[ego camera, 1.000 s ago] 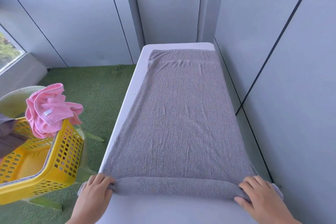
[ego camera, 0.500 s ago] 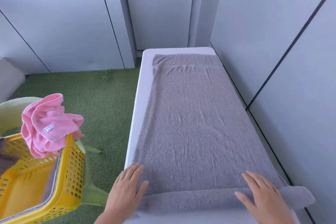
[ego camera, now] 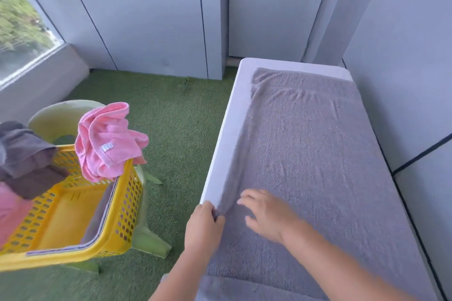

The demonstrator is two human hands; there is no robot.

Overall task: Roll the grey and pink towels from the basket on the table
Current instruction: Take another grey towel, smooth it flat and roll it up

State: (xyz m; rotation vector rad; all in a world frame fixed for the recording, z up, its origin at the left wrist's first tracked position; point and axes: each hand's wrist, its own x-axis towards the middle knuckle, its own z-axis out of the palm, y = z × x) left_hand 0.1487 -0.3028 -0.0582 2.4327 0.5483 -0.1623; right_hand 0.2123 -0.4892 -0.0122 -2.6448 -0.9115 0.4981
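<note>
Grey wall panels [ego camera: 146, 19] close the space at the back and on the right, with a window [ego camera: 22, 32] at the left and green turf [ego camera: 176, 117] underfoot. The white table [ego camera: 234, 115] runs lengthwise away from the person, its right long edge close along the right-hand wall, so only its left side faces the turf.

The grey towel [ego camera: 318, 154] lies spread flat along almost the whole tabletop. Its far end stops just short of the table's far edge. At the far left a narrow strip of white table shows beside the towel. Nearer the person the towel's left edge slants out to meet the table's left edge. Across the near end a thicker band of towel lies crosswise.

The left hand [ego camera: 204, 227] is at the table's left edge, its fingers [ego camera: 210, 210] curled and pinching the towel's left edge there. The right hand [ego camera: 266, 215] rests just beside it on top of the towel. Its fingers [ego camera: 249, 197] are spread and fairly straight, though blurred.

A strip of turf separates the table from the yellow basket [ego camera: 127, 203], which sits tilted on a pale green stool [ego camera: 151, 244] to the left. The pink towel [ego camera: 107, 139] hangs bunched over the basket's far rim, and a dark towel [ego camera: 27, 154] is draped over its left side.
</note>
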